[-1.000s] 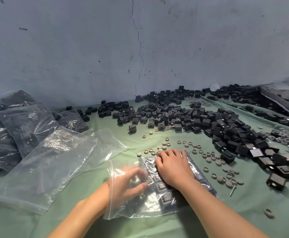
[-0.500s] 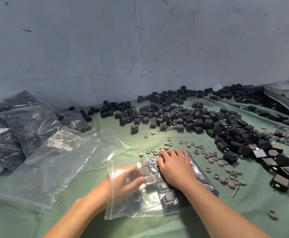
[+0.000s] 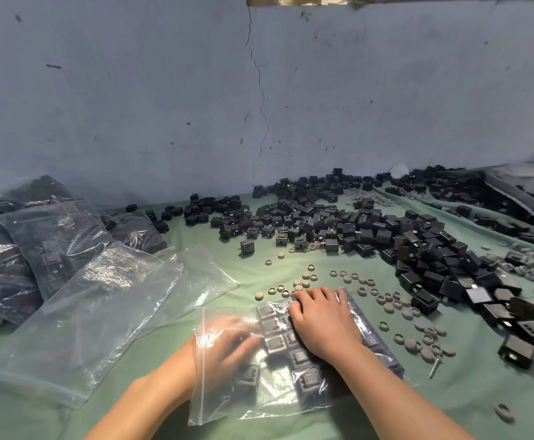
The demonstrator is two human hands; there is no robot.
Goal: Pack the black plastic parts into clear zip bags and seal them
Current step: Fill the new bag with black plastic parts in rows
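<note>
Right grip [image 3: 322, 325] flat-open, pinned bag [image 3: 221, 403], prob keeping parts [image 3: 273, 342] rowed; left grip [image 3: 227, 339] inside, 9 o'clock, hold too blurry to tell.

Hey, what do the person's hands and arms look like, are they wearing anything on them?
No gloves on either side. The right hand shows no ring, and the right forearm has no sleeve, watch or band. The left forearm is likewise uncovered. The left hand is blurred behind the clear zip bag, so small items there cannot be ruled out.
</note>
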